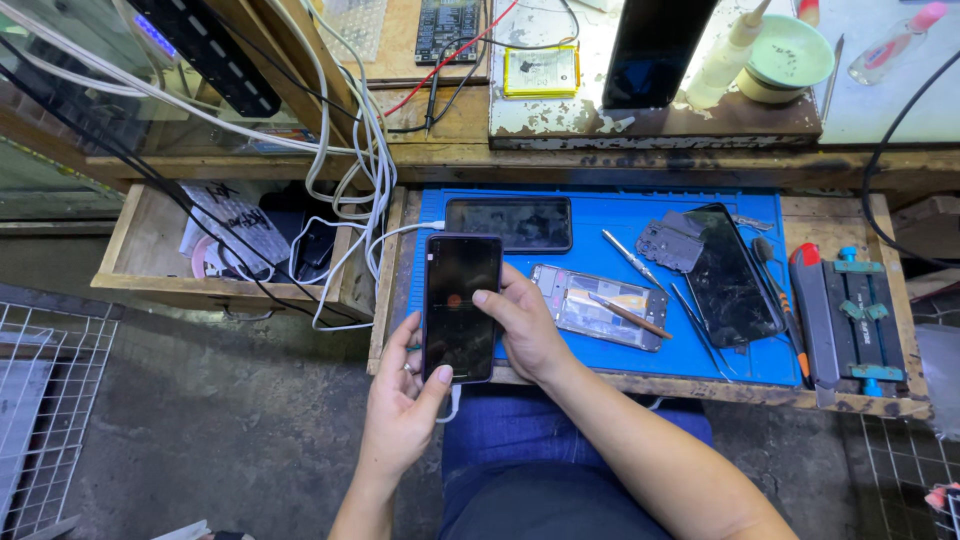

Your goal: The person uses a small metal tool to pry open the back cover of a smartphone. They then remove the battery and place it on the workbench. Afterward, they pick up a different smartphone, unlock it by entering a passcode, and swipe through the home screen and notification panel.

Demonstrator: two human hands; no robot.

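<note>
My left hand [400,400] holds a dark smartphone [460,305] from below, thumb resting on its lower edge. A white cable [385,238] runs up to the phone's top, and another white bit shows under its bottom. My right hand [525,325] grips the phone's right side, its thumb pressed on the dark screen. The phone hovers over the left end of a blue work mat [600,212]. On the mat lie a second black phone [508,222], an opened phone body [600,305] with a thin tool across it, and a detached black screen [728,275].
Tweezers [630,258], a grey back cover [668,243] and screwdrivers [785,310] lie on the mat; a clamp jig [862,320] sits at the right. An open wooden drawer [150,265] full of cables is to the left. A shelf behind holds a yellow battery [541,71] and bottles.
</note>
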